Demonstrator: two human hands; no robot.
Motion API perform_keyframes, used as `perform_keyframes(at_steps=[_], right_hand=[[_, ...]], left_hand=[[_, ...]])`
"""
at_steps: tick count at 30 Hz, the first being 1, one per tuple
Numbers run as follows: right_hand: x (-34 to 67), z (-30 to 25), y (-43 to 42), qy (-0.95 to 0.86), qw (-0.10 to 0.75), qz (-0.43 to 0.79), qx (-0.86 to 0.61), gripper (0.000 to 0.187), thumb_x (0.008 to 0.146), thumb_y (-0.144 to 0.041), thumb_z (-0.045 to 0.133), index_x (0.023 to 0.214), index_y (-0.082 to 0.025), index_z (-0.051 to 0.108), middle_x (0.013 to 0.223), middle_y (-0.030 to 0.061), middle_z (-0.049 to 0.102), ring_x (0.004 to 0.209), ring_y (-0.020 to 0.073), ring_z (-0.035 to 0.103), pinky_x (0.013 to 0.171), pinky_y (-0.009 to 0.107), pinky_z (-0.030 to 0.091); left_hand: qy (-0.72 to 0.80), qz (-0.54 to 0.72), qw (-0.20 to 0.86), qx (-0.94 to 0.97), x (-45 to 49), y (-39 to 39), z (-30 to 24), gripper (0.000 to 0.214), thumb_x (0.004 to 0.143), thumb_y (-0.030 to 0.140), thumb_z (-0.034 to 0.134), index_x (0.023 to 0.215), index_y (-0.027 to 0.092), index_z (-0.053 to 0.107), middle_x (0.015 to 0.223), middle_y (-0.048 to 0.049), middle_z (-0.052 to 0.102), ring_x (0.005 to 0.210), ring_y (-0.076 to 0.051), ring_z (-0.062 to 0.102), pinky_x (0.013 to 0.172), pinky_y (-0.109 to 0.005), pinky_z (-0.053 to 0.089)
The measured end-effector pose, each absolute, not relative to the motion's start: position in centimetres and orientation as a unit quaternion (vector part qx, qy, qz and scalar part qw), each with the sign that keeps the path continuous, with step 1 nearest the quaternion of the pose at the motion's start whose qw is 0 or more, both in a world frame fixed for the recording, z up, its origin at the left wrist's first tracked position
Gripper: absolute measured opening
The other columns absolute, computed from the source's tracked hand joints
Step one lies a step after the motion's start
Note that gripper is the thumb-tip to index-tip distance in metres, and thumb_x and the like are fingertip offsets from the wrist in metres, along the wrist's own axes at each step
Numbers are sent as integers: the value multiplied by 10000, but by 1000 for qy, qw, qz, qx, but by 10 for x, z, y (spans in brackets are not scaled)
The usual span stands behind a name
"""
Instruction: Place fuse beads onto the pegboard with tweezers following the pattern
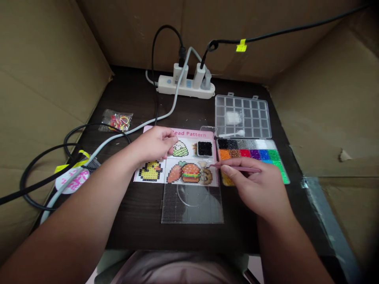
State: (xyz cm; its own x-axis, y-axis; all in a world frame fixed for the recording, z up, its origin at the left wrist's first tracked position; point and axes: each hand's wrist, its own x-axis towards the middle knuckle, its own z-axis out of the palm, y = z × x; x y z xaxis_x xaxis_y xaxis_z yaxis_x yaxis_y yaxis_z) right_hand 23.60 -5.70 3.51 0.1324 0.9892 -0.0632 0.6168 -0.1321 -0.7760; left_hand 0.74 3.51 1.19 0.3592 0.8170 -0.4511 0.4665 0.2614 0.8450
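Observation:
My right hand (254, 183) pinches pink tweezers (241, 169), whose tips point left over the right edge of the printed bead pattern sheet (148, 134). My left hand (160, 142) rests at the sheet's left side with its fingers curled together; what they hold, if anything, is hidden. A clear pegboard (195, 209) lies in front and seems to overlap the sheet's lower part, where a burger picture (191, 172) shows. A small square tray of black beads (205, 148) sits on the sheet between my hands. Left of the pegboard is a yellow duck picture (150, 171).
The open bead box (245, 144) stands right, with coloured beads below and a white packet (233, 117) in its lid. Behind is a power strip (186, 87) with trailing cables. A bag of small coloured pieces (116, 120) lies left. Cardboard walls (322, 98) surround the table.

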Motion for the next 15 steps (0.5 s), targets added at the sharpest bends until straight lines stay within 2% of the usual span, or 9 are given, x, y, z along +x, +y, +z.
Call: perform_keyframes(at_steps=[8, 15], right_hand=[[236, 28, -57, -546, 408, 238, -692, 129, 749, -318, 685, 824, -222, 727, 809, 31, 724, 708, 190, 680, 663, 316, 570], [225, 30, -57, -485, 449, 226, -716, 152, 734, -331, 706, 849, -238, 739, 859, 62, 726, 721, 202, 678, 653, 277, 551]], left_hand=[[555, 150, 561, 596, 9, 34, 17, 181, 896, 258, 445, 745, 169, 492, 663, -22, 547, 465, -55, 462, 444, -193, 376], [552, 150, 565, 594, 8, 34, 15, 186, 896, 253, 427, 740, 170, 485, 678, -36, 554, 470, -68, 472, 431, -205, 384]])
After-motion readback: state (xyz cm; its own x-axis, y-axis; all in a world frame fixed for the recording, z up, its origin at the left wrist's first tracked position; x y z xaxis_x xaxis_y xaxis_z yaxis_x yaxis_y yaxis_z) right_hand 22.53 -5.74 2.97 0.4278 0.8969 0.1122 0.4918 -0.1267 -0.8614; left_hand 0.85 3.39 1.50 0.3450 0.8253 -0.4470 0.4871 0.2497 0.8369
